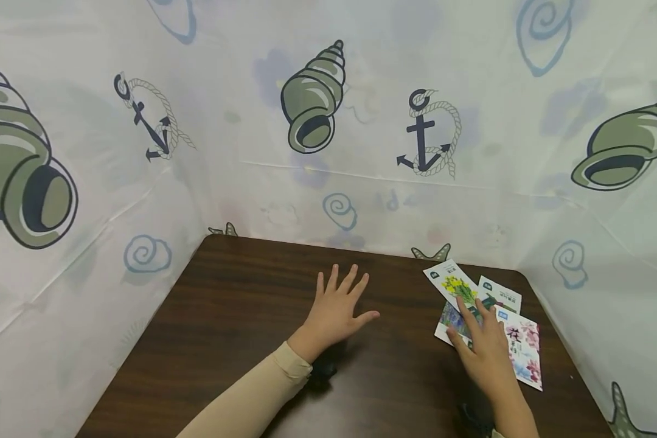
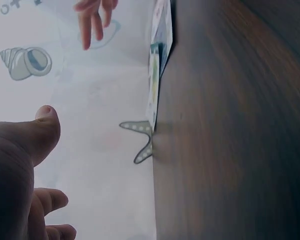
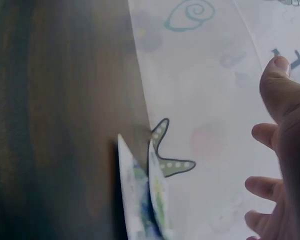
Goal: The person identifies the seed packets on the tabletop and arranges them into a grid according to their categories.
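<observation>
Several flat paper packets printed with flowers lie overlapping at the right of the table. One with yellow flowers (image 1: 457,285) is on top at the back left; a pink-flowered packet (image 1: 525,347) is at the right. Purple flowers show on a packet (image 1: 443,331) partly hidden below, and a whitish packet (image 1: 506,296) is behind. My right hand (image 1: 484,350) is spread above them with nothing gripped; the right wrist view shows its fingers apart from the packets. Over the middle of the table, my left hand (image 1: 334,310) is held with fingers spread, holding nothing.
The dark brown wooden table (image 1: 241,292) meets a pale curtain (image 1: 241,109) printed with shells, anchors and starfish at the back and both sides. A dark strap-like piece (image 1: 322,371) shows under the left wrist.
</observation>
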Tool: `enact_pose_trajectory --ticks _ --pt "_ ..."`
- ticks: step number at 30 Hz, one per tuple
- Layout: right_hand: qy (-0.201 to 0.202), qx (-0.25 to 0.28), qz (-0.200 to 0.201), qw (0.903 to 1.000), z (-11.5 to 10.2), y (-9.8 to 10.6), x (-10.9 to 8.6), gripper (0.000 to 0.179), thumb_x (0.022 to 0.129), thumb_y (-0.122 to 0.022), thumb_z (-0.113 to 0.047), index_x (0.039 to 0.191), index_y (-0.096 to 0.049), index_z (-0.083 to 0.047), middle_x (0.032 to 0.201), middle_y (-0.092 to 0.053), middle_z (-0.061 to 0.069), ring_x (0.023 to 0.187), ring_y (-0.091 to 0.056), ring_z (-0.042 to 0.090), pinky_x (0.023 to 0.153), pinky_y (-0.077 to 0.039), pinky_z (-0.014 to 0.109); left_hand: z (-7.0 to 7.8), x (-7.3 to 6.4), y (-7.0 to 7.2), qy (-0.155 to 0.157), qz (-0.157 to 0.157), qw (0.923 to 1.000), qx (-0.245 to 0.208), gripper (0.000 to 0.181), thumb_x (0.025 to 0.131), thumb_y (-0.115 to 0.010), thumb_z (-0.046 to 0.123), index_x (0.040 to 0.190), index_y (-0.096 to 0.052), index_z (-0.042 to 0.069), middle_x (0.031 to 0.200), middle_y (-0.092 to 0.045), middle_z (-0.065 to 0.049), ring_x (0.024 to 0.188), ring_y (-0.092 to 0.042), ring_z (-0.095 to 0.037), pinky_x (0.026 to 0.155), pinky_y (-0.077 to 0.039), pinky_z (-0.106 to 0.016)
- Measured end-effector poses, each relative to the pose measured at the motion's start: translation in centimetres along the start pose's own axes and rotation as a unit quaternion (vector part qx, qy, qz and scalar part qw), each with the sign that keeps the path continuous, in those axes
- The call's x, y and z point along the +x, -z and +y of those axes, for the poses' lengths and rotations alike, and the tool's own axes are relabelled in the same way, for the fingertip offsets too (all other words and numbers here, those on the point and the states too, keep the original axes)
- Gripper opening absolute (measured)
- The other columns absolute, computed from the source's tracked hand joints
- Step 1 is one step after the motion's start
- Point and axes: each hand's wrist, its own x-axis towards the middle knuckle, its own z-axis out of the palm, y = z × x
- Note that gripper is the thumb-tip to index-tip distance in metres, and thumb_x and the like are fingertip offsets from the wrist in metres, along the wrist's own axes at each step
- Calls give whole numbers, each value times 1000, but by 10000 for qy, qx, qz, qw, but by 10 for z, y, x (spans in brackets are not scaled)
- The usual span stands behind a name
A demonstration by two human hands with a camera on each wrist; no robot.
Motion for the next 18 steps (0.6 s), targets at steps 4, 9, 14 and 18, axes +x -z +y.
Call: enact_pose_trajectory --ticks 4,9,14,18 --pt "-447 321 220 9982 7 -9 -5 66 110 -66 -36 170 -42 -20 170 -35 34 156 -27 67 118 -27 87 17 2 -1 -204 -77 9997 -90 91 102 -46 81 176 -22 33 185 -18 -6 170 -7 -48 134 -11 -76" --pt "-742 562 337 9951 14 -15 -7 62 111 -65 -34 167 -46 -16 168 -38 32 154 -35 60 117 -34 83 39 10 -14 -525 -135 9985 -101 91 102 -41 83 176 -21 34 185 -18 -5 170 -7 -46 136 -13 -72" --pt "-915 628 341 9932 19 -13 -8 61 111 -65 -33 166 -48 -13 166 -39 32 153 -35 59 118 -33 82 59 19 -26 -788 -294 9965 -7 90 103 -37 84 175 -23 34 184 -21 -4 170 -12 -46 137 -15 -69" --pt "-1126 665 366 9907 26 -8 -8 60 112 -63 -33 166 -48 -15 163 -40 31 152 -36 57 120 -32 80 74 26 -32 -1008 -418 9940 -80 87 104 -37 82 175 -28 32 183 -24 -5 169 -16 -46 137 -17 -66"
